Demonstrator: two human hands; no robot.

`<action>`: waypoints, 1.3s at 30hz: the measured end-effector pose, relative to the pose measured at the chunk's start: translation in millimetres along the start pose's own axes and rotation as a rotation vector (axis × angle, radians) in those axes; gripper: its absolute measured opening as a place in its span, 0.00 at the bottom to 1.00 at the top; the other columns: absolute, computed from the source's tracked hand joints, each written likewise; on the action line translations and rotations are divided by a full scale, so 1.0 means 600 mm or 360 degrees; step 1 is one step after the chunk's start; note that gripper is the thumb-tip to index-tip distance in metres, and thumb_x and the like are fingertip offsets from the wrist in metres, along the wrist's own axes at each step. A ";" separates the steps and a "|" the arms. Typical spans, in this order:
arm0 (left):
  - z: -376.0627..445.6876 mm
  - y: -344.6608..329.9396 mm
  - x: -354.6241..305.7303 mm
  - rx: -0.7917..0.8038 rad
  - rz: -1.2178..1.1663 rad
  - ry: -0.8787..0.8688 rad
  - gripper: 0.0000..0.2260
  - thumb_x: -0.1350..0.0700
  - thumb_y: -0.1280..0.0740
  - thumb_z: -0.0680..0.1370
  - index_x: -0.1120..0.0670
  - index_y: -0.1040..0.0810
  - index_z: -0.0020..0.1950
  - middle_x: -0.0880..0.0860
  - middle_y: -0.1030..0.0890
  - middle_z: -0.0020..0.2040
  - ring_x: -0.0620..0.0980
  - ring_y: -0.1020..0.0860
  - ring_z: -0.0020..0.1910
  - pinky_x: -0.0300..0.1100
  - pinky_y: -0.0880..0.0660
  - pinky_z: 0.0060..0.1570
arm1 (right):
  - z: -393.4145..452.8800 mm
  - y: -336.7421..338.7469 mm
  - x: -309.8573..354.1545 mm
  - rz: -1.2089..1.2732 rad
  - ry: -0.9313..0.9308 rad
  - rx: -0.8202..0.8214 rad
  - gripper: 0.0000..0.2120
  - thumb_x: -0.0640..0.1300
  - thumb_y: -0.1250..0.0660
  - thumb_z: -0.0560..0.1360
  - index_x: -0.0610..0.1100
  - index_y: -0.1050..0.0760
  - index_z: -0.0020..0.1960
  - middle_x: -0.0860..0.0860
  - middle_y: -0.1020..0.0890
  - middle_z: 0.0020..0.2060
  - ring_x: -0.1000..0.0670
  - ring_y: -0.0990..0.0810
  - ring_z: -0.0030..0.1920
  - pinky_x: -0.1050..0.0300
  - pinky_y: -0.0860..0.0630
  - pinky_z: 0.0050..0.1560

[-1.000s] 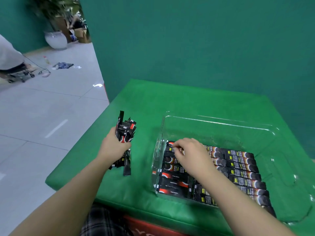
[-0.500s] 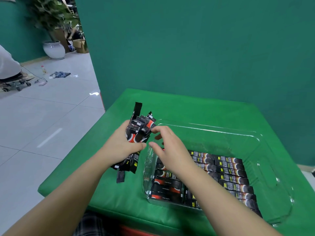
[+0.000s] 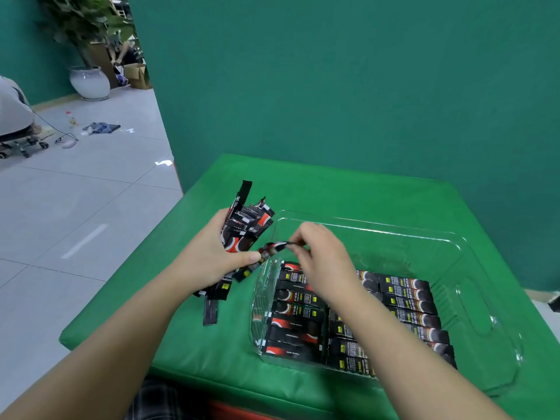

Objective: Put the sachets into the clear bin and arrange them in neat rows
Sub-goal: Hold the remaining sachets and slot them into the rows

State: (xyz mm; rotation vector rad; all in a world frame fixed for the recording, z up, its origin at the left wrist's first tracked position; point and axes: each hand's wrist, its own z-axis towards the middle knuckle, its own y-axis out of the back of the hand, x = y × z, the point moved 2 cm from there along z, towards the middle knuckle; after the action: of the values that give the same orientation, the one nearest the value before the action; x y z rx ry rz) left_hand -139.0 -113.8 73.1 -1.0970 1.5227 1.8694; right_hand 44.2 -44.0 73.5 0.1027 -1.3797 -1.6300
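Observation:
My left hand (image 3: 209,256) grips a bundle of black and red sachets (image 3: 245,225) upright, just left of the clear bin (image 3: 472,268). My right hand (image 3: 321,256) pinches one end of a single sachet (image 3: 266,253) that slants out of the bundle, above the bin's left rim. Rows of sachets (image 3: 406,301) lie flat in the near half of the bin, partly hidden by my right forearm. The far half of the bin holds nothing.
The bin sits on a green padded table (image 3: 363,189) against a green wall. To the left is grey tiled floor with a white plant pot (image 3: 89,83), a cardboard box (image 3: 138,75) and a seated person (image 3: 12,113) at the frame edge.
My right hand left the rows in the bin, rose to the bundle and now pinches one sachet drawn partly out of it. My left hand lifted the bundle towards the bin.

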 end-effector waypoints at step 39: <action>0.037 -0.067 0.263 -0.0041 0.0462 0.0592 0.33 0.48 0.25 0.69 0.48 0.37 0.69 0.43 0.24 0.49 0.50 0.22 0.47 0.47 0.24 0.50 | -0.020 -0.117 -0.171 -0.0151 -0.0870 0.0223 0.08 0.45 0.48 0.82 0.41 0.33 0.54 0.45 0.24 0.42 0.47 0.28 0.38 0.55 0.39 0.31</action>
State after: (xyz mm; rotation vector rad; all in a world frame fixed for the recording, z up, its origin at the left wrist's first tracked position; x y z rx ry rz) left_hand -201.8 -100.3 -78.4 -1.3542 1.9596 1.9525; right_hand 64.6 11.0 -36.8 -0.2150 -1.9266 -1.7095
